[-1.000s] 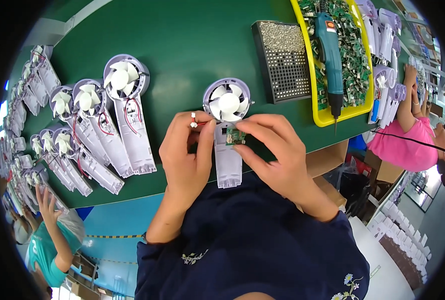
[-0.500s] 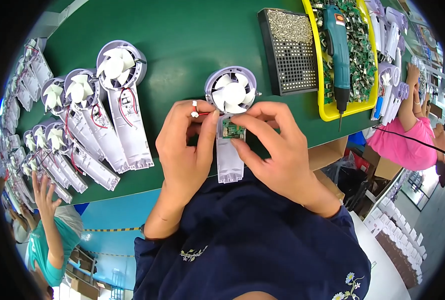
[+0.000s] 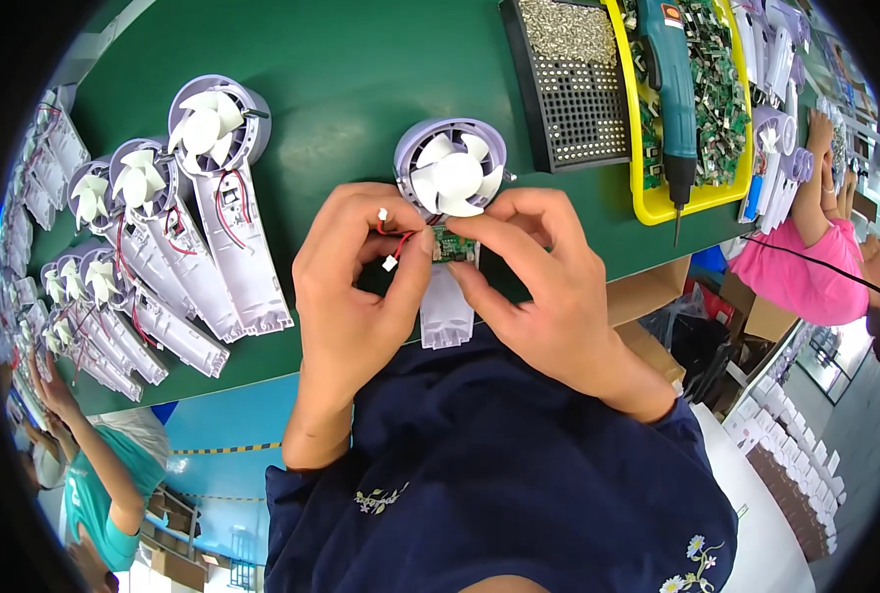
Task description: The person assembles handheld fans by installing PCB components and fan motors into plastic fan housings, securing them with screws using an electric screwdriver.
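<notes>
A small handheld fan housing, pale lilac with a white blade wheel [image 3: 454,176], lies before me, its handle shell [image 3: 447,314] pointing toward my body. At the top of the handle is a green circuit board [image 3: 452,246]. My right hand [image 3: 548,282] is closed, thumb and index finger gripping the board's right side. My left hand [image 3: 361,287] pinches red and black wires [image 3: 403,240] at the board's left edge. Two white plugs, an upper plug [image 3: 382,214] and a lower plug [image 3: 389,263], stick out over the left fingers. The wires' far ends are hidden by the fingertips.
Several similar fan halves [image 3: 227,237] lie in rows at left. At back right are a black screw tray [image 3: 578,119] and a yellow bin [image 3: 647,203] of circuit boards, with an electric screwdriver [image 3: 675,109] across it. Co-workers' arms [image 3: 820,183] show at both sides.
The lower plug now hangs down below the left fingers, and the wires show more. The board sits slightly higher against the fan ring. The view has shifted a little; the co-worker's hand at left has moved away.
</notes>
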Demonstrator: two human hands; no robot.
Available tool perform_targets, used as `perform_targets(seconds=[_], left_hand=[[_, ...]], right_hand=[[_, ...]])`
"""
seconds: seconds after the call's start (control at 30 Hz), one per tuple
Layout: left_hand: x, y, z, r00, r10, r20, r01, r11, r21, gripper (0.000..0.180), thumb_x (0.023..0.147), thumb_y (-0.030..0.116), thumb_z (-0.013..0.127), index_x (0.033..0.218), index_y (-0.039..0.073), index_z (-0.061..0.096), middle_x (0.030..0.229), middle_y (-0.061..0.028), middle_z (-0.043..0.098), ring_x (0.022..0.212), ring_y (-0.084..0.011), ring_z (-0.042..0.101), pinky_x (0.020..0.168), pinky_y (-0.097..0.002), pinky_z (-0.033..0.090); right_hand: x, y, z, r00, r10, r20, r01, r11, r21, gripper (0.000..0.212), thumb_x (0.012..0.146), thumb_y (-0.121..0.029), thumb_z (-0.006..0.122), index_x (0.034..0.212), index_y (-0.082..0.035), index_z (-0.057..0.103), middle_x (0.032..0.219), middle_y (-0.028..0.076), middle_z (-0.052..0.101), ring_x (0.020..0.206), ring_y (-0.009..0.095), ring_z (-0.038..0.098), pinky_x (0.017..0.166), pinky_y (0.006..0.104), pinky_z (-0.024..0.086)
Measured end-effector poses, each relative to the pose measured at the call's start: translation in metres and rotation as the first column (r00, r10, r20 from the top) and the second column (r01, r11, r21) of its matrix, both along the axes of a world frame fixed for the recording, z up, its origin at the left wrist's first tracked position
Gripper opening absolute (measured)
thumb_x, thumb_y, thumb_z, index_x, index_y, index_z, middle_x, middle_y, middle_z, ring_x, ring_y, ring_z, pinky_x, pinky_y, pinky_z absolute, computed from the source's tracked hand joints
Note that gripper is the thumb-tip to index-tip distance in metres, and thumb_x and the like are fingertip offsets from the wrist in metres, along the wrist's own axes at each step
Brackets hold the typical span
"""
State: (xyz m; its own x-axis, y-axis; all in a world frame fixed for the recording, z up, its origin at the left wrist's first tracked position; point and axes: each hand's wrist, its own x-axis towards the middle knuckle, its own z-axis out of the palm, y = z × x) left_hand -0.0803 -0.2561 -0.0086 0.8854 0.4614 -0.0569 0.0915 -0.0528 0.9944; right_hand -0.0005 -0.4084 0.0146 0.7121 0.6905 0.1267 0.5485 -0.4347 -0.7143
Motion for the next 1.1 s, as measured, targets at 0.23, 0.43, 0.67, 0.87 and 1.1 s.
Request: perform_targets(seconds=[0.23, 0.43, 0.67, 0.87, 1.1], left_hand=[[0.0, -0.002, 0.0, 1.0, 0.024, -0.015, -0.024, 0.999, -0.026, 0.016, 0.08, -0.011, 0.066, 0.093, -0.003, 0.061, 0.099, -0.01, 0.06, 0.085, -0.0142, 0.063, 0.069, -0.0242, 0.056], [-0.002, -0.001, 0.001, 0.999, 0.029, -0.037, -0.03, 0.999, -0.032, 0.017, 0.08, -0.011, 0.066, 0.093, -0.002, 0.061, 0.099, -0.0089, 0.06, 0.085, -0.0126, 0.063, 0.07, -0.0232, 0.055], [-0.001, -0.003, 0.001, 0.999, 0.03, -0.024, -0.028, 0.996, 0.089, 0.016, 0.081, -0.009, 0.067, 0.095, -0.001, 0.064, 0.1, -0.0096, 0.059, 0.082, -0.0153, 0.063, 0.066, -0.0249, 0.051], [-0.002, 0.0, 0.007, 0.995, -0.083, -0.05, 0.092, 0.976, 0.198, 0.025, 0.079, -0.007, 0.07, 0.102, 0.003, 0.071, 0.1, -0.0104, 0.06, 0.079, -0.0167, 0.063, 0.065, -0.0258, 0.05], [0.001, 0.011, 0.012, 0.973, -0.178, -0.146, 0.203, 0.962, 0.18, 0.034, 0.07, -0.004, 0.08, 0.102, 0.002, 0.071, 0.097, -0.0097, 0.066, 0.071, -0.0159, 0.062, 0.064, -0.0262, 0.051]], right_hand=[[0.0, -0.001, -0.002, 0.999, -0.007, -0.047, 0.007, 1.0, -0.009, 0.039, 0.068, -0.003, 0.081, 0.105, -0.007, 0.068, 0.1, 0.003, 0.057, 0.07, 0.014, 0.061, 0.059, 0.0277, 0.051], [-0.004, -0.01, -0.005, 0.948, -0.082, -0.308, 0.115, 0.989, 0.093, 0.047, 0.077, -0.009, 0.081, 0.118, -0.007, 0.058, 0.102, 0.008, 0.066, 0.074, 0.016, 0.065, 0.06, 0.0275, 0.049], [-0.004, -0.006, 0.002, 0.852, -0.154, -0.501, 0.177, 0.984, -0.001, 0.046, 0.079, -0.003, 0.078, 0.118, -0.002, 0.054, 0.097, 0.007, 0.072, 0.077, 0.012, 0.068, 0.062, 0.0231, 0.047], [0.002, -0.008, -0.003, 0.864, -0.103, -0.493, 0.15, 0.987, 0.058, 0.04, 0.081, -0.004, 0.076, 0.115, -0.004, 0.055, 0.093, 0.007, 0.073, 0.074, 0.013, 0.071, 0.056, 0.0237, 0.047], [0.004, -0.008, 0.001, 0.831, -0.116, -0.545, 0.151, 0.988, 0.019, 0.038, 0.083, -0.009, 0.074, 0.115, -0.006, 0.054, 0.091, 0.007, 0.072, 0.073, 0.014, 0.07, 0.059, 0.0255, 0.051]])
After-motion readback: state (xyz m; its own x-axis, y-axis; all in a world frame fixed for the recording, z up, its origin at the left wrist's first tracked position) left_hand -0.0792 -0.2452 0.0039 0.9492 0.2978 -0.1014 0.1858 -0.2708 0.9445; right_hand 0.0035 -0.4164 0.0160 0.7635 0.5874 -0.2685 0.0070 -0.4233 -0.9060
